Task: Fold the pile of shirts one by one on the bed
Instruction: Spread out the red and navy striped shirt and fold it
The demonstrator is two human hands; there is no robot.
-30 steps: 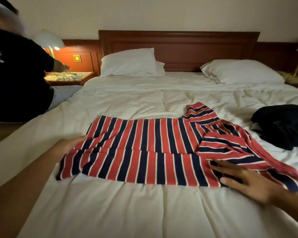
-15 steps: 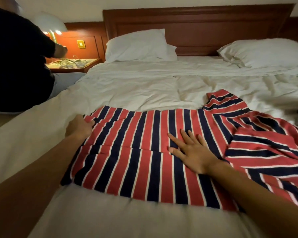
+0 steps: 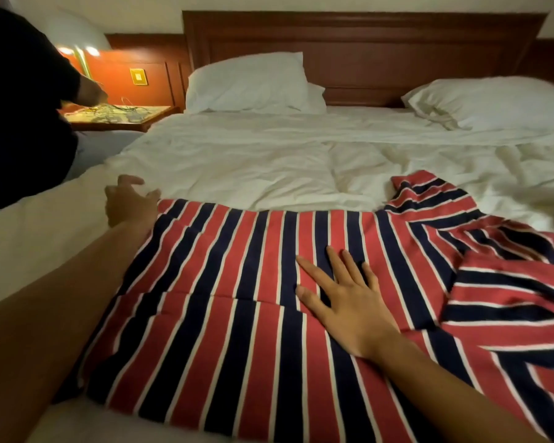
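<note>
One red, navy and white striped shirt (image 3: 237, 282) lies spread across the near half of the white bed (image 3: 237, 161), with your hands on and beside it.
Your right hand (image 3: 343, 295) presses flat on the shirt's middle, fingers straight and slightly fanned. Your left hand (image 3: 128, 203), somewhat blurred, sits at the shirt's far left corner, fingers loosely curled and gripping nothing. The shirt's right side is rumpled. White pillows (image 3: 247, 81) lean at the wooden headboard (image 3: 365, 46); another person in black (image 3: 23, 107) reaches over the bedside table (image 3: 119, 118) at left.
</note>
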